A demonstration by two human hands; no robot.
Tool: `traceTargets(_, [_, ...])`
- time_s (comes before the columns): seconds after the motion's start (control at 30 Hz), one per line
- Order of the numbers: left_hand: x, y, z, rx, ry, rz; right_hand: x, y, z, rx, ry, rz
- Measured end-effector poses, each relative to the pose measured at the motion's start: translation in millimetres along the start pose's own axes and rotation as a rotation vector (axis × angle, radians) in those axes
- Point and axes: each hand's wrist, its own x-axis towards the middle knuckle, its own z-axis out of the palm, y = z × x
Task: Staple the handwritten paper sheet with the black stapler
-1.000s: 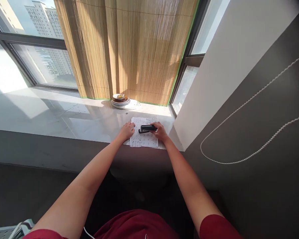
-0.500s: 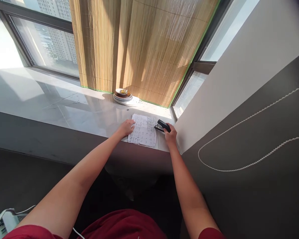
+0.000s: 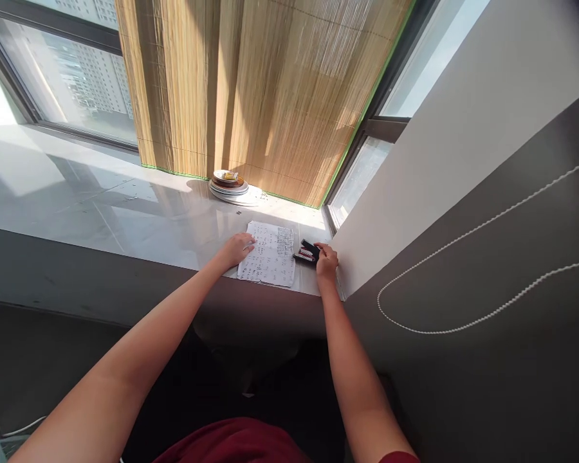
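Sheets of paper (image 3: 269, 256) covered in handwriting lie on the pale windowsill, close to its front edge. My left hand (image 3: 237, 249) rests on the paper's left edge, fingers apart and pressing it lightly. On the other side, my right hand (image 3: 327, 261) grips a black stapler (image 3: 311, 249) by its rear end. The stapler's jaws gape toward the paper, with a reddish part showing between them. Its front tip is at the paper's right edge; whether the two touch is too small to tell.
A stack of plates (image 3: 228, 190) stands behind the paper, against a bamboo blind (image 3: 270, 96). Right of the stapler rises a pale wall (image 3: 415, 161), with a beaded cord (image 3: 444, 331) hanging beyond. The windowsill (image 3: 139, 225) stretches left.
The stapler in my right hand has turned and its jaws look wider apart. The whole view has shifted, so the sill and paper appear slightly farther left. My left hand stays at the paper.
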Motion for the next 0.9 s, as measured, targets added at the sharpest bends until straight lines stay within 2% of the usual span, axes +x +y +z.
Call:
traceTargets(0.1, [-2,6,-4.2,0.048,0.006,0.022,-4,-17,0,-0.043,0.093,0.085])
traceTargets(0.2, [-2,22,-10.5,0.16,0.008,0.034,-6,-26,2,-0.075,0.042,-0.052])
traceTargets(0.27, [1,41,-10.5,0.215,0.035,0.067,-6,-23,2,-0.081,0.088,-0.078])
traceTargets(0.37, [10,76,3.4,0.18,0.043,0.115,-2,-13,1,-0.107,0.167,-0.06])
traceTargets(0.43, [15,95,20.8,0.176,-0.05,0.132,0,-9,2,-0.14,0.163,-0.071])
traceTargets(0.5, [18,105,38.9,0.159,-0.147,0.077,1,-7,3,-0.151,0.122,-0.121])
traceTargets(0.57, [17,106,51.9,0.131,-0.209,0.031,1,-9,4,-0.134,0.071,-0.173])
traceTargets(0.63, [14,103,57.0,0.112,-0.239,0.039,0,-11,5,-0.107,0.022,-0.195])
traceTargets(0.8, [10,96,50.2,0.044,-0.238,0.165,0,-14,3,-0.082,-0.021,-0.195])
traceTargets(0.9, [10,96,46.4,0.014,-0.279,0.242,1,-12,3,-0.115,-0.027,-0.212])
